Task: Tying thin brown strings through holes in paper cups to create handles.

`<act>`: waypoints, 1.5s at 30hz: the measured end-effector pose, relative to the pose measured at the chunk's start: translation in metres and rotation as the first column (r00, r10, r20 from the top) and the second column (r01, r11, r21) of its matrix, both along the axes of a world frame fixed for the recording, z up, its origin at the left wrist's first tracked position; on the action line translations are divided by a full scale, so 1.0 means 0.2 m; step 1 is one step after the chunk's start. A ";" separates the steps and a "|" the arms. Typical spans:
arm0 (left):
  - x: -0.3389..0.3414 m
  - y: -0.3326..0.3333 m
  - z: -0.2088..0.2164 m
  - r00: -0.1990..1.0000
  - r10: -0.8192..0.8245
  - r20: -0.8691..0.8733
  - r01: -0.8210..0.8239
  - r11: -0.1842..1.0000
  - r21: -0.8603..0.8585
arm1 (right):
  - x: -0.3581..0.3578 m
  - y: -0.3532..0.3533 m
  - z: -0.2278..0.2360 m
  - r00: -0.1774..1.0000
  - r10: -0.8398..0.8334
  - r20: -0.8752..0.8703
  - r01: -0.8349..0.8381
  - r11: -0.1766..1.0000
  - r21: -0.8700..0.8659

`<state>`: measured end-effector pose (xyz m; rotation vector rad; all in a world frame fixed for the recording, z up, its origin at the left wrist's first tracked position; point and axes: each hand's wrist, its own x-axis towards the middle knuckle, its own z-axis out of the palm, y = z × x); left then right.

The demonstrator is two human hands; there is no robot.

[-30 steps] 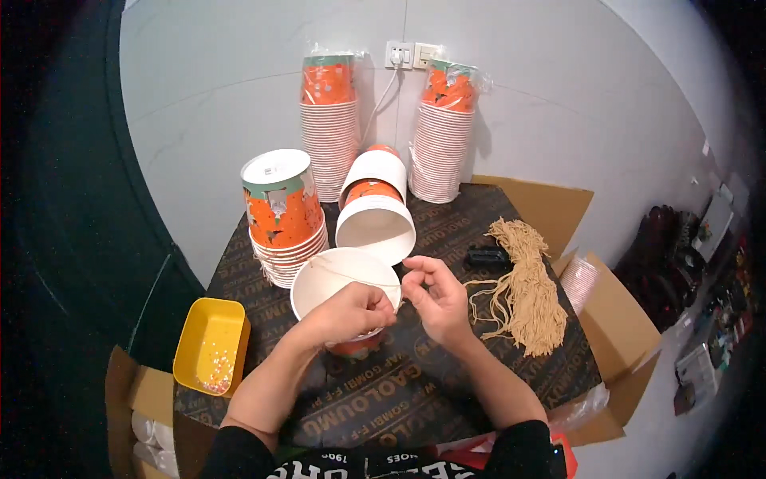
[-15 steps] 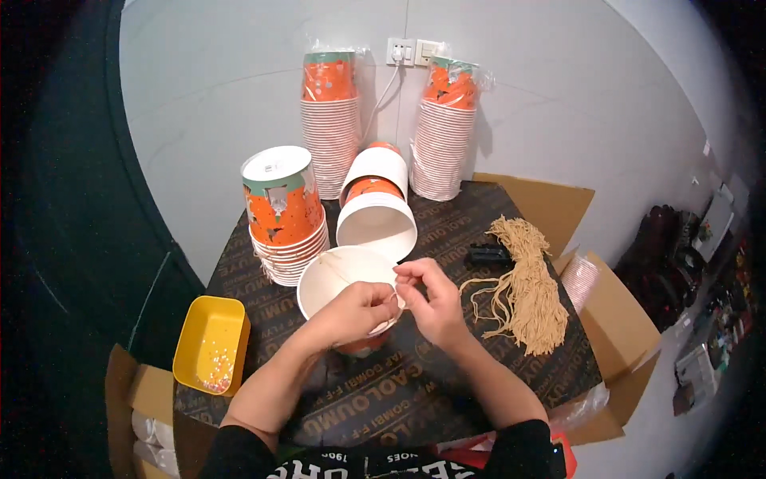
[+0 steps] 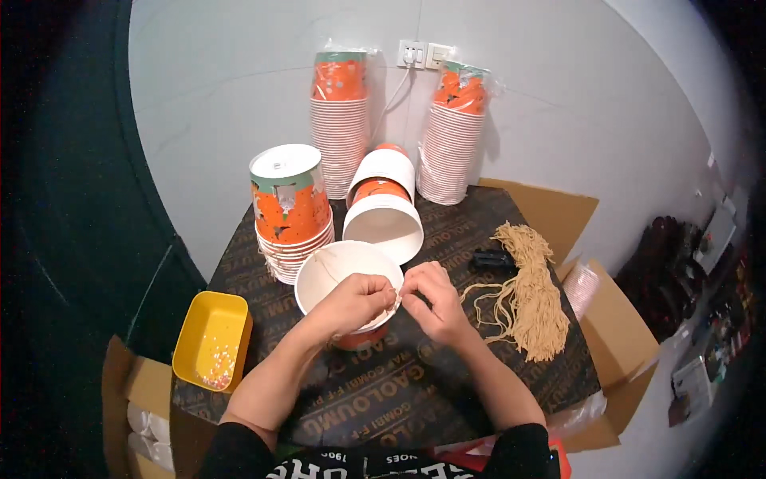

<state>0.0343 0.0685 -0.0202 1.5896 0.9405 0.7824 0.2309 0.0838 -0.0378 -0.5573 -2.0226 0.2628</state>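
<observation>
A white-lined paper bucket [image 3: 339, 259] with an orange outside stands upright in front of me, its mouth facing up. A thin tan cord [image 3: 322, 262] shows against its inner wall on the far left side. At the right rim, my left hand [image 3: 361, 302] is closed in a pinch over the bucket's edge. My right hand [image 3: 435, 299] pinches just beside it, fingertips almost touching the left ones. A small pale strand shows between them, apparently the cord's end; the fingers hide most of it.
Stacked orange buckets [image 3: 289, 207] stand upside down at left, with nested buckets [image 3: 383, 219] lying behind. Two wrapped stacks [image 3: 339, 136] lean by the wall. A tan cord bundle [image 3: 533, 295] and black object [image 3: 492, 259] lie right. A yellow bin [image 3: 211, 327] holds small beads.
The right hand's fingers have curled in more and stay by the left hand at the rim. The whole view has shifted slightly.
</observation>
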 end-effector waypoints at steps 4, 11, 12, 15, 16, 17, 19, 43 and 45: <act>0.00 0.00 0.01 0.999 0.030 -0.029 -0.029 1.000 0.003 | -0.02 -0.01 -0.02 0.998 -0.043 0.040 0.041 0.998 0.044; -0.02 -0.01 0.03 0.998 0.061 -0.012 -0.062 0.995 -0.074 | -0.03 -0.02 0.00 0.999 0.046 0.019 -0.048 0.993 0.110; -0.02 -0.01 0.04 0.998 0.061 -0.012 -0.062 0.995 -0.074 | -0.03 -0.02 0.00 0.999 0.046 0.019 -0.048 0.993 0.110; -0.03 0.00 0.05 0.997 0.070 0.019 -0.066 0.984 -0.164 | -0.03 -0.02 -0.01 0.998 0.055 0.024 -0.058 0.990 0.129; -0.03 0.00 0.05 0.997 0.071 0.008 -0.068 0.982 -0.178 | -0.03 -0.02 -0.01 0.998 0.045 0.033 -0.049 0.988 0.144; -0.04 0.00 0.05 0.997 0.072 -0.003 -0.071 0.979 -0.189 | -0.04 -0.02 -0.01 0.998 0.034 0.043 -0.041 0.986 0.162; -0.04 0.00 0.06 0.998 0.070 -0.003 -0.069 0.979 -0.190 | -0.04 -0.03 -0.01 0.999 0.032 0.042 -0.039 0.985 0.166; -0.04 0.02 0.02 0.995 0.080 -0.061 -0.080 0.997 0.000 | -0.07 -0.04 -0.04 0.999 -0.016 0.029 0.019 0.995 -0.094; -0.04 0.02 0.02 0.996 0.066 -0.060 -0.066 0.998 0.005 | -0.07 -0.04 -0.05 1.000 -0.015 0.024 0.017 0.994 -0.106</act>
